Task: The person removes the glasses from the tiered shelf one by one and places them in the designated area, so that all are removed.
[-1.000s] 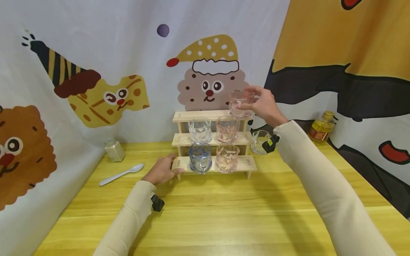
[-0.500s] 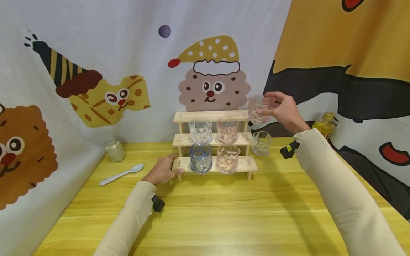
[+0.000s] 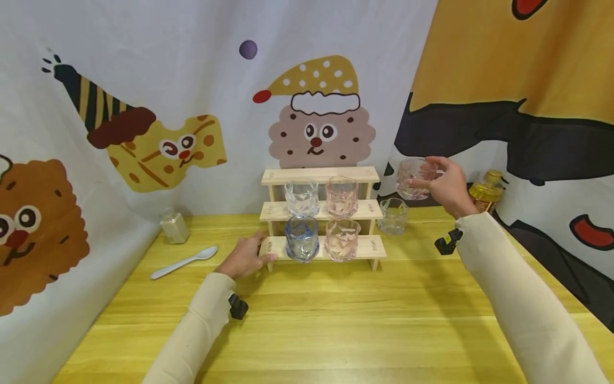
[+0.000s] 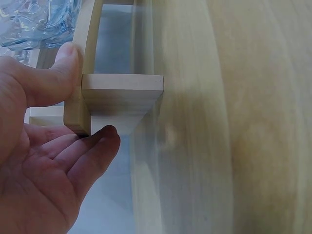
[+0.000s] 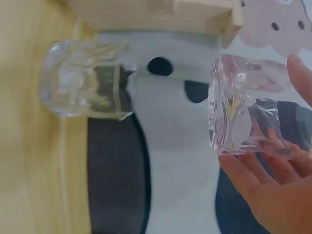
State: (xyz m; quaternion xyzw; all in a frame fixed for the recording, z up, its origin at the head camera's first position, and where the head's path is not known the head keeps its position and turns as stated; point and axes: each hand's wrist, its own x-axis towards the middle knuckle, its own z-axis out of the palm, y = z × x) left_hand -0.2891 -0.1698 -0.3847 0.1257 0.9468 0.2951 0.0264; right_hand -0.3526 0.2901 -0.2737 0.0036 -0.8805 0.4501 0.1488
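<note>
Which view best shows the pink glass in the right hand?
The right wrist view: the pink glass appears large there, its base plain, though its other end nears the picture's edge. The head view shows it smaller, partly covered by the right hand. The left wrist view does not show it.

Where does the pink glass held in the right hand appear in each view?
Head: the pink glass is right of centre, in the right hand.
Left wrist: not in this picture.
Right wrist: pink glass at right, near mid-height.
Shared landmark: the wooden rack, in all three.
</note>
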